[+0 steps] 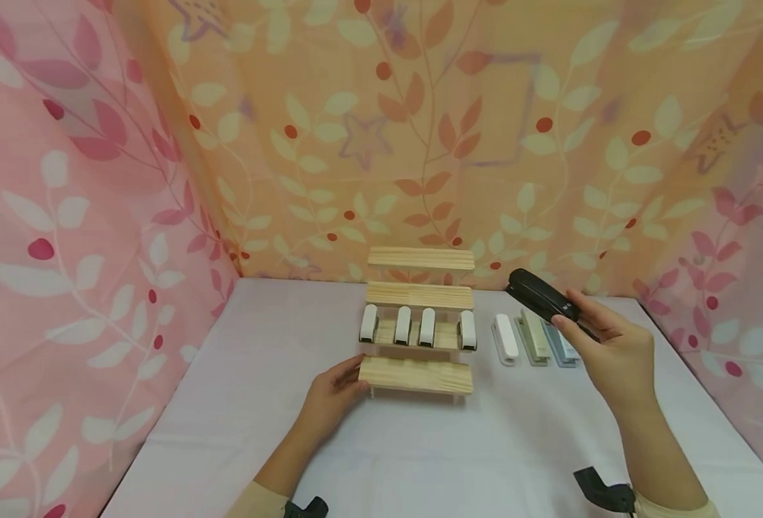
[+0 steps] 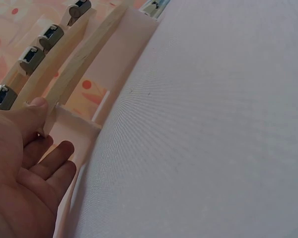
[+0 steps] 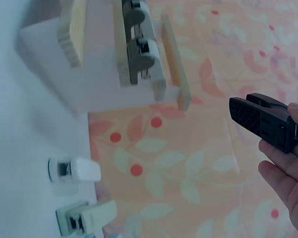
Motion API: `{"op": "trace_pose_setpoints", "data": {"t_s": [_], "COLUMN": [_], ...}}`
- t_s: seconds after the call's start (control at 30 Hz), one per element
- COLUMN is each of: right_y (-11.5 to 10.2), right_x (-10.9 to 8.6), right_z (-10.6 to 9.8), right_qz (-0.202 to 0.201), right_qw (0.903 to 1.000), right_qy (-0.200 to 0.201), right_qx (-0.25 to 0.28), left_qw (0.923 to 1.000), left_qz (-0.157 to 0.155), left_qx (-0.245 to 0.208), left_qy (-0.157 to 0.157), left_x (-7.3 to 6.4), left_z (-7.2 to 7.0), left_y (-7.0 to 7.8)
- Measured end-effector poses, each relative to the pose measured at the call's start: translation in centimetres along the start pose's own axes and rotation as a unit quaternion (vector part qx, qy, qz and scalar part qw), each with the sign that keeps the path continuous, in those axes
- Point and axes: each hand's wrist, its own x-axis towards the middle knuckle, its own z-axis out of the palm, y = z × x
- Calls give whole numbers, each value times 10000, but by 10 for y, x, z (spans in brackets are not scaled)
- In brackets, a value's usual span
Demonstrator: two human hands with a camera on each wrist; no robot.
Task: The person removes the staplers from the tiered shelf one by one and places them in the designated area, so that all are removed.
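My right hand (image 1: pixel 621 352) grips a black stapler (image 1: pixel 543 293), raised above the table to the right of a stepped wooden shelf (image 1: pixel 415 375). In the right wrist view the same stapler (image 3: pixel 263 119) lies between thumb and fingers. At the shelf's lowest board, my left hand (image 1: pixel 335 396) holds the left end; its thumb (image 2: pixel 37 102) rests at the board's end, the lower fingers loosely bent. Several white-topped staplers (image 1: pixel 427 327) stand in a row on the step above. On the table beneath the black stapler are a white stapler (image 1: pixel 505 339), a pale green stapler (image 1: pixel 534 338) and a partly hidden blue stapler (image 1: pixel 561 347).
Two higher boards (image 1: pixel 420 258) of the shelf rise behind the row. A white cloth covers the table (image 1: pixel 278 331). Patterned curtains (image 1: pixel 330 144) enclose the back and both sides. Dark wrist mounts (image 1: pixel 605 493) sit near both sleeves.
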Motion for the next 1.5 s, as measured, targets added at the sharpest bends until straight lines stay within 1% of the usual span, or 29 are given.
{"op": "trace_pose_setpoints", "data": {"t_s": [0.07,0.2,0.27,0.33,0.43,0.53,0.6,0.67,0.77,0.87,0.93,1.03,1.1,1.17,1.27,1.3,1.4,1.47,1.5], "right_y": [6,17,23,30,41,54,62,72,87,100,109,122,132,142,156,160,172,178,181], "right_x": [-1,-1,0,0,4,10,13,14,15,14,13,10,7,5,1,0,-3,-5,-7], "right_z": [-6,-16,-21,-27,-36,-46,-51,-56,-62,-69,-73,-78,-81,-83,-85,-86,-89,-90,-91], "right_qz": [185,362,446,649,927,1083,1148,1318,1725,2143,2283,2572,2784,3058,3386,3476,3645,3655,3618], "right_qw": [9997,9984,9981,9973,9945,9918,9905,9879,9810,9715,9677,9593,9527,9434,9321,9292,9242,9241,9254], "right_qy": [62,132,186,260,474,676,746,812,888,968,1009,1119,1143,1132,1013,994,942,963,944], "right_qx": [-175,-404,-371,-239,-63,105,151,130,-67,-313,-348,-324,-425,-602,-786,-767,-648,-562,-616], "left_qw": [10000,9999,9999,9999,9999,10000,10000,10000,9999,9999,9999,9998,9999,9999,9998,9998,9998,9999,9999], "left_qz": [-43,-47,-40,-46,-13,38,27,-32,-88,-132,-153,-175,-145,-139,-147,-157,-132,-92,-88], "left_qx": [-46,-116,-134,-155,-117,-51,-15,-16,-47,-75,-72,-54,-47,-52,-93,-109,-113,-82,-74], "left_qy": [-1,-30,-42,-57,-76,-59,-36,-33,-43,-42,-35,-28,-36,-30,-21,-15,9,21,21], "left_x": [0,0,-1,-2,-2,-1,-1,-1,-1,0,0,-1,-1,-1,0,0,0,-1,-1], "left_z": [0,-1,-1,0,0,-1,-2,-2,-2,-1,-1,-1,-1,-1,0,0,0,1,1], "left_y": [0,-1,-1,-2,-2,-1,0,0,2,2,1,1,2,2,2,2,2,1,1]}}
